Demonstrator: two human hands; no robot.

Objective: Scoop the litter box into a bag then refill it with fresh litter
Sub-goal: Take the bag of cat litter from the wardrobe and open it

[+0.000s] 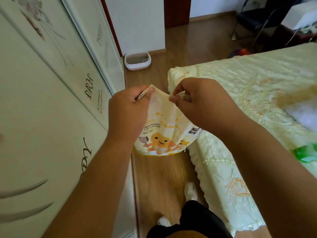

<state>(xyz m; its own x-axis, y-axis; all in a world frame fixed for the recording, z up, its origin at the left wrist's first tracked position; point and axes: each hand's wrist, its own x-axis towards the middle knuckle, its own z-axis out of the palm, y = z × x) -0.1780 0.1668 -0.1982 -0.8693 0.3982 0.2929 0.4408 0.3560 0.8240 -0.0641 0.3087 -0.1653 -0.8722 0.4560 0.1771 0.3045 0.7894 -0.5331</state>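
The left hand [127, 107] pinches one top corner of the bentonite cat litter bag [163, 133], thumb and fingers clamped on the folded edge; the bag hangs between and just below both hands, above the wooden floor [154, 177]; the right hand [197, 103] pinches the other top corner, fingers curled round the plastic — by the look of it, pulling the mouth open. Well beyond the hands, against the far wall, sits the litter box [137, 61]; its contents are too small to judge. Right of the right hand lies the bed [248, 79]. Refilling seems the step in hand — no fresh litter poured yet; whether scooping is done cannot be told.
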